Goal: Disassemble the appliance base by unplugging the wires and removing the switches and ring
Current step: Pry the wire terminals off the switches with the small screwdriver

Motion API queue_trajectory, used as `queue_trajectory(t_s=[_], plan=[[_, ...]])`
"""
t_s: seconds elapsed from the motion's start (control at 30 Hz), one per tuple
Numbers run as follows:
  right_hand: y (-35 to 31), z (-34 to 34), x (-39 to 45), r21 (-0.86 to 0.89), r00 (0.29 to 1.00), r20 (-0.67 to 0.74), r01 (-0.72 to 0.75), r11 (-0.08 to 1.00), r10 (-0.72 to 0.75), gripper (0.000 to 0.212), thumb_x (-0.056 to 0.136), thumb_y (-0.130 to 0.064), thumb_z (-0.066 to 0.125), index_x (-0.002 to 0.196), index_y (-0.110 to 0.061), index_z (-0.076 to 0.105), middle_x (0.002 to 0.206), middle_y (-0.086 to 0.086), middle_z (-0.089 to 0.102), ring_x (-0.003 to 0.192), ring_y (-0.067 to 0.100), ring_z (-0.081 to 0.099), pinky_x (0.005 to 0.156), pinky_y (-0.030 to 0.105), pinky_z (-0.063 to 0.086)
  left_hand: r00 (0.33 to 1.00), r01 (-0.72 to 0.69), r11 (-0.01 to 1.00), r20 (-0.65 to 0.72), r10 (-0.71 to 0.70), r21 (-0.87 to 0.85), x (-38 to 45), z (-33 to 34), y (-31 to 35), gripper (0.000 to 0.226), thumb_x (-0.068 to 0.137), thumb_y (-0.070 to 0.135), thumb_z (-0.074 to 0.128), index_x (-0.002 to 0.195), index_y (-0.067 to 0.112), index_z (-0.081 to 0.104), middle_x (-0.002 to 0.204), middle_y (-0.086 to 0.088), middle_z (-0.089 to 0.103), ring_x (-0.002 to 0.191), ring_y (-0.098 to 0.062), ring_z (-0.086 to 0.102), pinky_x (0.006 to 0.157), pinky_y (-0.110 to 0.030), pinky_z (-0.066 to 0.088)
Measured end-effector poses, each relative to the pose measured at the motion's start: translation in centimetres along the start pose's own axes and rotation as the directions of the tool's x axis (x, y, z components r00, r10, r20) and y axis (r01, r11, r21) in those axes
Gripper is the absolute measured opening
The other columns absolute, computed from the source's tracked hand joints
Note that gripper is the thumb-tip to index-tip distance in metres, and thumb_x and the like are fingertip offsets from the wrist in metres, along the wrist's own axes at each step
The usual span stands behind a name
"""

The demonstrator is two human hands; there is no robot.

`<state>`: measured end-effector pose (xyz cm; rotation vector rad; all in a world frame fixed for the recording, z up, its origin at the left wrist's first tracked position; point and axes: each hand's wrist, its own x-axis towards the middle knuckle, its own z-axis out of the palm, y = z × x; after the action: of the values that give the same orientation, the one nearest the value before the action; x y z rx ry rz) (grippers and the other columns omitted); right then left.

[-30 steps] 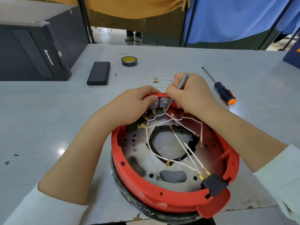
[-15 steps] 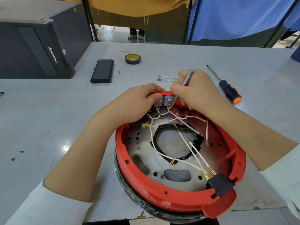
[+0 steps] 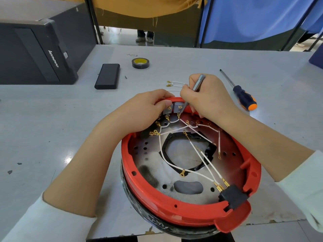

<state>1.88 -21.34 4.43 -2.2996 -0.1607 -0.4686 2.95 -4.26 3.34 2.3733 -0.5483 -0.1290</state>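
Observation:
The round appliance base with a red ring [image 3: 174, 210] lies upside down at the table's front edge, its metal plate [image 3: 157, 172] facing up. White wires [image 3: 201, 159] with brass terminals cross the plate to a black connector [image 3: 233, 198]. Two grey switches [image 3: 174, 109] sit in the far rim. My left hand [image 3: 145, 110] grips the far rim beside the switches. My right hand [image 3: 208, 96] holds silver tweezers [image 3: 194, 89], whose tip touches a terminal on the right switch.
Loose white wires [image 3: 174, 84] lie on the table just beyond the base. An orange-handled screwdriver [image 3: 243, 96] is to the right, a black box [image 3: 107, 78] and a tape roll [image 3: 140, 63] at the back, a black computer case [image 3: 38, 53] far left.
Both hands keep their places at the switches; only the view has shifted slightly. The tweezers' tip stays at the right switch terminal.

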Motion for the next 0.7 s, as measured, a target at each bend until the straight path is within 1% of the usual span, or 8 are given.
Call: queue_trajectory(t_s=[0.07, 0.13, 0.27, 0.4, 0.47, 0.53, 0.6, 0.7], plan=[[-0.01, 0.07, 0.04, -0.01, 1.0, 0.007, 0.001, 1.0, -0.001, 0.031, 0.083, -0.015, 0.054, 0.06, -0.01, 0.035, 0.06, 0.029, 0.046, 0.045, 0.02, 0.036, 0.054, 0.042, 0.044, 1.0, -0.003, 1.0, 0.004, 0.003, -0.008, -0.03, -0.06, 0.06, 0.027, 0.099, 0.036, 0.04, 0.123, 0.038, 0.053, 0.114, 0.012, 0.06, 0.1, -0.008, 0.053, 0.074, -0.015, 0.037], [-0.04, 0.05, 0.07, -0.018, 1.0, 0.023, -0.002, 1.0, 0.002, 0.031, 0.082, -0.014, 0.054, 0.059, -0.012, 0.034, 0.056, 0.021, 0.043, 0.045, 0.02, 0.035, 0.051, 0.045, 0.042, 1.0, -0.004, 1.0, 0.005, 0.004, -0.013, -0.05, -0.03, 0.08, 0.027, 0.099, 0.035, 0.04, 0.122, 0.038, 0.054, 0.116, 0.011, 0.061, 0.102, -0.009, 0.053, 0.077, -0.019, 0.037], [-0.16, -0.01, 0.16, -0.036, 0.999, 0.046, -0.002, 0.999, 0.004, 0.029, 0.079, -0.012, 0.054, 0.058, -0.012, 0.034, 0.056, 0.017, 0.039, 0.048, 0.024, 0.034, 0.051, 0.049, 0.042, 1.0, -0.002, 1.0, 0.002, 0.002, -0.003, -0.01, 0.04, 0.09, 0.027, 0.099, 0.034, 0.04, 0.122, 0.038, 0.054, 0.116, 0.011, 0.061, 0.1, -0.008, 0.053, 0.073, -0.012, 0.035], [-0.16, 0.02, 0.21, -0.046, 0.998, 0.063, -0.01, 0.999, 0.013, 0.029, 0.078, -0.011, 0.054, 0.058, -0.013, 0.033, 0.054, 0.011, 0.034, 0.05, 0.025, 0.035, 0.05, 0.047, 0.042, 1.0, 0.003, 1.0, 0.005, -0.003, -0.011, 0.01, 0.01, 0.05, 0.027, 0.099, 0.035, 0.04, 0.121, 0.039, 0.054, 0.116, 0.012, 0.061, 0.101, -0.008, 0.053, 0.076, -0.018, 0.036], [-0.08, -0.06, 0.17, -0.02, 0.998, 0.058, -0.019, 1.0, 0.02, 0.029, 0.078, -0.012, 0.054, 0.058, -0.013, 0.033, 0.055, 0.014, 0.036, 0.049, 0.023, 0.035, 0.049, 0.045, 0.039, 1.0, 0.007, 1.0, 0.003, -0.007, -0.012, 0.02, -0.01, 0.02, 0.027, 0.099, 0.036, 0.04, 0.122, 0.04, 0.054, 0.116, 0.012, 0.06, 0.102, -0.008, 0.053, 0.076, -0.017, 0.038], [0.12, -0.19, 0.16, 0.031, 0.999, 0.025, -0.041, 0.999, 0.04, 0.028, 0.08, -0.012, 0.054, 0.059, -0.012, 0.035, 0.056, 0.017, 0.04, 0.042, 0.018, 0.036, 0.045, 0.035, 0.033, 1.0, 0.009, 1.0, 0.004, -0.009, -0.011, -0.01, -0.01, -0.02, 0.027, 0.099, 0.037, 0.04, 0.122, 0.04, 0.054, 0.113, 0.012, 0.06, 0.099, -0.008, 0.053, 0.074, -0.012, 0.037], [0.27, -0.28, 0.13, 0.074, 0.999, -0.006, -0.049, 0.996, 0.05, 0.029, 0.082, -0.013, 0.054, 0.06, -0.012, 0.036, 0.055, 0.02, 0.043, 0.034, 0.013, 0.036, 0.04, 0.027, 0.031, 1.0, 0.009, 1.0, 0.004, -0.009, -0.011, -0.01, -0.02, -0.02, 0.026, 0.099, 0.037, 0.04, 0.121, 0.04, 0.054, 0.113, 0.013, 0.06, 0.099, -0.008, 0.053, 0.073, -0.01, 0.035], [0.29, -0.05, -0.09, 0.01, 1.0, -0.001, 0.017, 1.0, -0.017, 0.033, 0.085, -0.017, 0.055, 0.06, -0.011, 0.035, 0.058, 0.023, 0.046, 0.041, 0.014, 0.035, 0.047, 0.036, 0.038, 1.0, 0.004, 1.0, 0.005, -0.004, -0.004, 0.05, -0.02, -0.02, 0.027, 0.099, 0.037, 0.04, 0.122, 0.039, 0.054, 0.116, 0.011, 0.06, 0.102, -0.009, 0.053, 0.078, -0.019, 0.037]])
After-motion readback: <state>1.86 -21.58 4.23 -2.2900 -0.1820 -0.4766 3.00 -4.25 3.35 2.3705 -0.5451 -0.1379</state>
